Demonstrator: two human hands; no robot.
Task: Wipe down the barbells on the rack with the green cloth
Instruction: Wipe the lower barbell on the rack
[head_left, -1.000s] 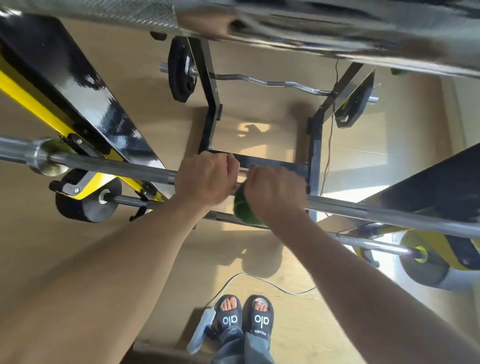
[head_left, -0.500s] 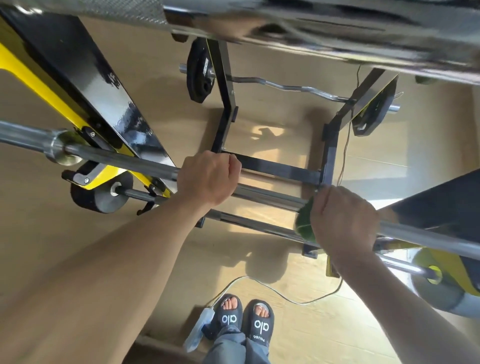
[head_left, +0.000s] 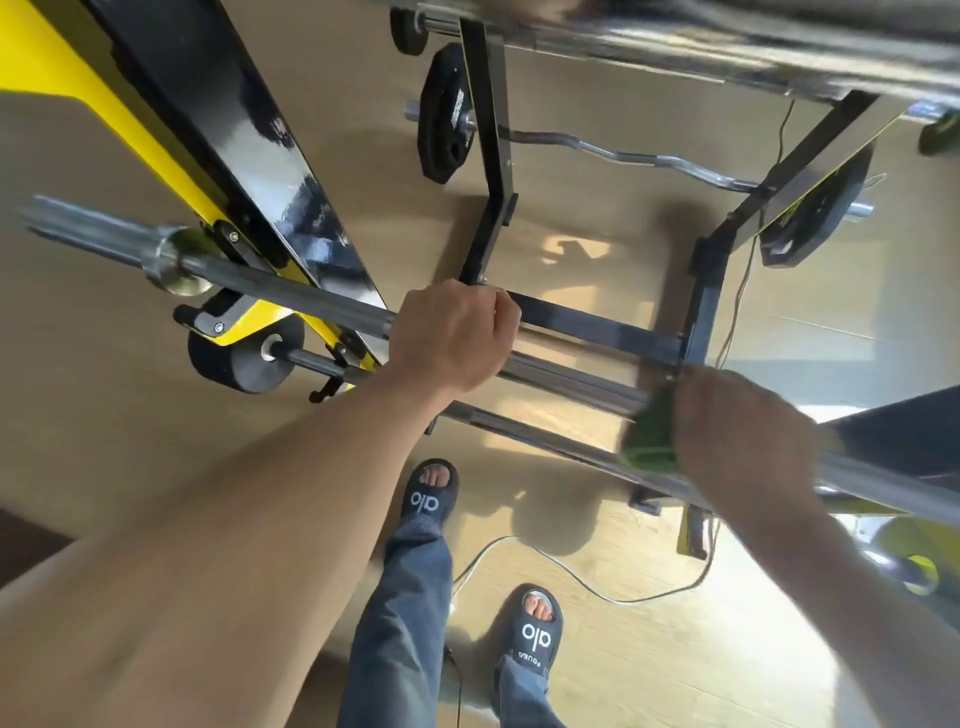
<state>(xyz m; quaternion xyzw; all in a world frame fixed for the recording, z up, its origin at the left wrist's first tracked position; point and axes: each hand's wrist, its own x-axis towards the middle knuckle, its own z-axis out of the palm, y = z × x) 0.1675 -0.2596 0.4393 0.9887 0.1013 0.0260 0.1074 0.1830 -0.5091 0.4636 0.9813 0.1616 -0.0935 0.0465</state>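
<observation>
A long steel barbell (head_left: 291, 291) runs from upper left to lower right across the black and yellow rack (head_left: 244, 171). My left hand (head_left: 452, 332) is closed around the bar near its middle. Farther right, my right hand (head_left: 743, 431) presses the green cloth (head_left: 649, 436) around the same bar; the cloth shows only at the hand's left side. A second, thinner bar (head_left: 519, 426) lies just below. Another chrome bar (head_left: 727, 47) fills the top of the view, very close and blurred.
A curl bar (head_left: 623, 153) with black plates (head_left: 447, 135) rests on the floor beyond the rack's black base frame (head_left: 597, 327). A small black weight (head_left: 244, 358) hangs at left, a yellow-hubbed plate (head_left: 914, 566) at right. A white cable (head_left: 582, 582) trails by my sandalled feet.
My right hand slid the green cloth rightward along the bar, away from my left hand, which kept its grip. My left foot has stepped forward and the view shifted.
</observation>
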